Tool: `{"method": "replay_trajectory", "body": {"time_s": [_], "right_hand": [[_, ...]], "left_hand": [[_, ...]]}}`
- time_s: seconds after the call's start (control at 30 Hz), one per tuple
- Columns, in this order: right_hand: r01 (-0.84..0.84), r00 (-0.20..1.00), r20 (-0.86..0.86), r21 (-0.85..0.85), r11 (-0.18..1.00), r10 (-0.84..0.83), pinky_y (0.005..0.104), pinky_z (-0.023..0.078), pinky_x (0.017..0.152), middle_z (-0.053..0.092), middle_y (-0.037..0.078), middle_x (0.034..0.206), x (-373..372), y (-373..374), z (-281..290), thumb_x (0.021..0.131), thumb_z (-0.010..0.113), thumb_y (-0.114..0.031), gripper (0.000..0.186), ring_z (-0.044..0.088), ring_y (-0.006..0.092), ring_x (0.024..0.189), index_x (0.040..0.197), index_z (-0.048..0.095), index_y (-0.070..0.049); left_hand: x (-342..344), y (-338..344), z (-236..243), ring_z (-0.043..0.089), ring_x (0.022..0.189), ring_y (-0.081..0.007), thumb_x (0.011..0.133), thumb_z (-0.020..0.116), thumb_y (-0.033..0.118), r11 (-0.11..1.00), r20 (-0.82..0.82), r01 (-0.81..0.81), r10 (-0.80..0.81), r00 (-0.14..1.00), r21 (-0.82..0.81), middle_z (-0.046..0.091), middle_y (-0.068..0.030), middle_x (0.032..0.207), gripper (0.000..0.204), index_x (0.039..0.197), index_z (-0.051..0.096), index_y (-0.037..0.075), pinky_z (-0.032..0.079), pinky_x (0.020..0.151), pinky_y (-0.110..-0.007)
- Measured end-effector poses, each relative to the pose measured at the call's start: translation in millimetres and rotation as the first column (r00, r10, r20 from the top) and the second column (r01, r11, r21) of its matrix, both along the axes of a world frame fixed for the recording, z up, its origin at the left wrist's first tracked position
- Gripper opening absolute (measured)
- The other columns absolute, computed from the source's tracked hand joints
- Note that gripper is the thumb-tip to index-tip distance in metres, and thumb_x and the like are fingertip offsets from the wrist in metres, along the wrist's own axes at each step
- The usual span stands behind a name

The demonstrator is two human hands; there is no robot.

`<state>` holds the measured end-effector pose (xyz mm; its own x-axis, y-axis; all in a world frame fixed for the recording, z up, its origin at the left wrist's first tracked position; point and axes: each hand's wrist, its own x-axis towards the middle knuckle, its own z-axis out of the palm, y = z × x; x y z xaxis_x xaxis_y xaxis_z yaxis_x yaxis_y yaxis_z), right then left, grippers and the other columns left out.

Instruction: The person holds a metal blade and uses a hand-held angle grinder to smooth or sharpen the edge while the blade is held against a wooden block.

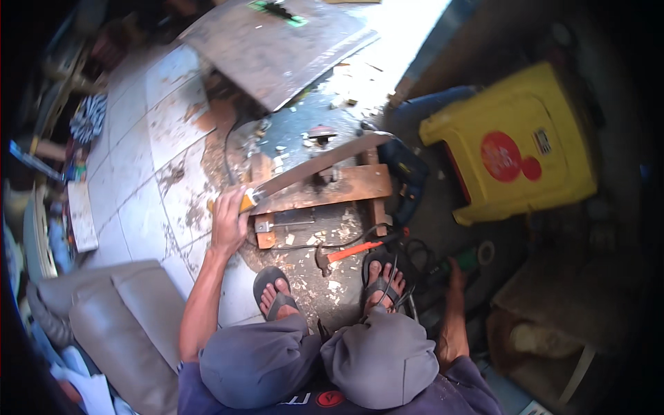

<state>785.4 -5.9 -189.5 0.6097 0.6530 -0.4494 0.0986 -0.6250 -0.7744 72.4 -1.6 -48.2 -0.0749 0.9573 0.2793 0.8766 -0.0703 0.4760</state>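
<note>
My left hand [229, 218] is closed round the yellow handle of a long flat-bladed tool [311, 168]. Its brownish blade slants up and right over a low wooden bench [346, 188]; whether its edge has teeth cannot be made out. My right hand [455, 273] reaches down at the right, beside a green power tool [467, 261] with a round end, perhaps an angle grinder. That hand is dark and blurred, so its grip is unclear. Near my feet lies a hammer [349, 251] with an orange handle. A metal clamp-like piece [264, 227] sits at the bench's near left.
A dark corded power tool [408, 169] lies against the bench's right end. Beyond it is a yellow plastic stool [515, 149] on its side. A large board [270, 48] lies at the back. Wood chips and cords cover the floor; a grey cushioned seat [124, 325] stands left.
</note>
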Motion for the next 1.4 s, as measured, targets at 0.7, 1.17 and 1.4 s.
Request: {"method": "replay_trajectory", "body": {"time_s": [0.7,1.17,1.4], "right_hand": [[-0.417,0.901,0.015,0.311,0.854,0.434,0.0359,0.052,0.093,0.067,0.01,0.12,-130,-1,266,0.084,0.075,-0.035,0.078,0.065,0.022,0.105,0.148,0.053,0.004],[-0.38,0.629,-0.337,0.653,0.655,0.7,0.0448,0.064,0.085,0.069,0.02,0.12,-194,61,301,0.081,0.084,-0.035,0.079,0.073,0.0311,0.105,0.14,0.052,0.006],[-0.337,0.438,-0.655,0.515,0.788,0.616,0.0471,0.066,0.078,0.069,0.022,0.119,-234,31,286,0.082,0.079,-0.04,0.076,0.075,0.0325,0.089,0.136,0.056,0.008]], "left_hand": [[-32,5,9,0.06,0.131,-0.0299,0.084,0.09,0.038,0.896,-0.105,-0.07,0.026,0.994,-0.439,0.07,-0.014,0.138,0.074,0.145,0.061,0.008,0.021,0.118,-0.064],[39,-44,7,0.065,0.105,-0.0273,0.085,0.086,0.05,0.947,-0.233,-0.211,0.155,0.96,-0.24,0.07,-0.0098,0.105,0.062,0.123,0.062,0.008,0.03,0.109,-0.056],[47,-31,11,0.064,0.111,-0.0276,0.086,0.085,0.047,0.955,-0.204,-0.206,0.163,0.965,-0.214,0.069,-0.0095,0.109,0.06,0.123,0.061,0.007,0.029,0.11,-0.057]]}}
